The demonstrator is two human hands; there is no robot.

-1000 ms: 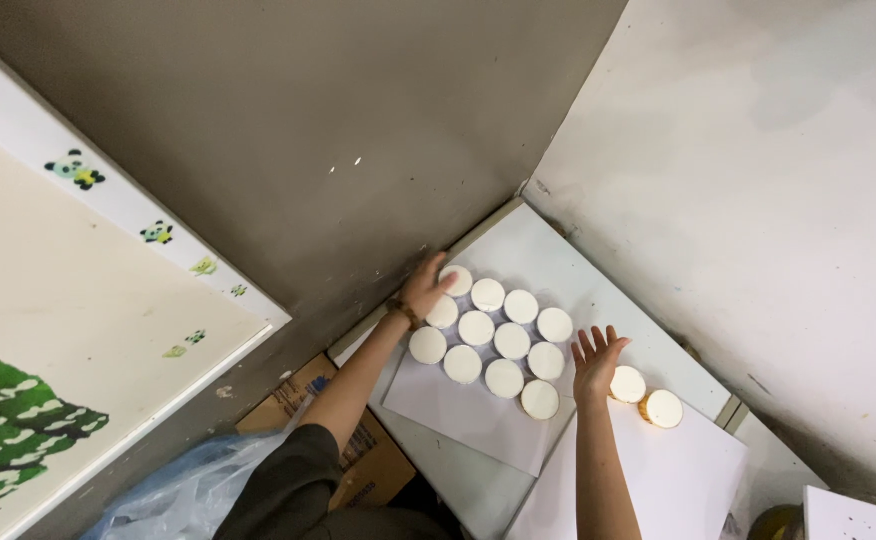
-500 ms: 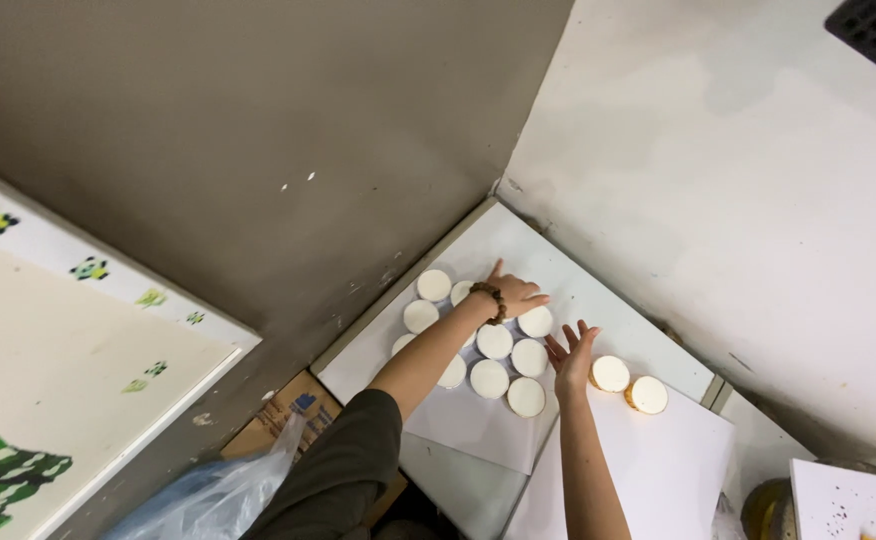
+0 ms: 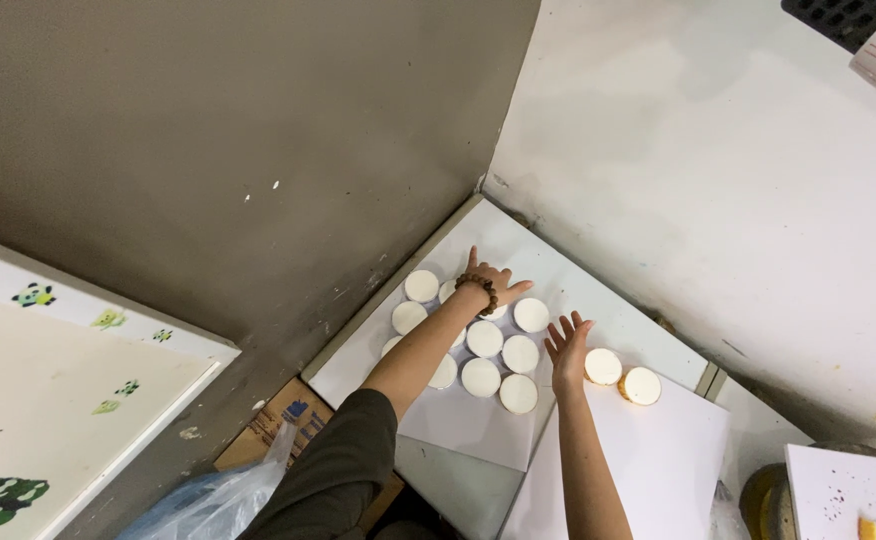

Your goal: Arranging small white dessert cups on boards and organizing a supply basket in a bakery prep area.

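Observation:
Several white round discs (image 3: 484,339) lie in close rows on a white sheet (image 3: 458,420) over a white board (image 3: 598,290). My left hand (image 3: 493,284), with a brown bead bracelet at the wrist, lies flat on the far discs with its fingers spread. My right hand (image 3: 567,342) hovers open at the cluster's right edge, palm down, holding nothing. Just right of it sit two separate discs with yellowish rims, one (image 3: 603,366) almost touching my fingers and the other (image 3: 641,386) beside it.
A grey wall and a stained white wall meet at the corner behind the board. A cardboard box (image 3: 293,420) and a blue plastic bag (image 3: 208,500) lie at lower left. A large panel with green painted figures (image 3: 48,400) leans at left. Another white sheet (image 3: 648,460) lies at right.
My left hand has moved from the cluster's left end across to its far side, over the discs. My right hand has stayed by the two separate discs. The view shifted.

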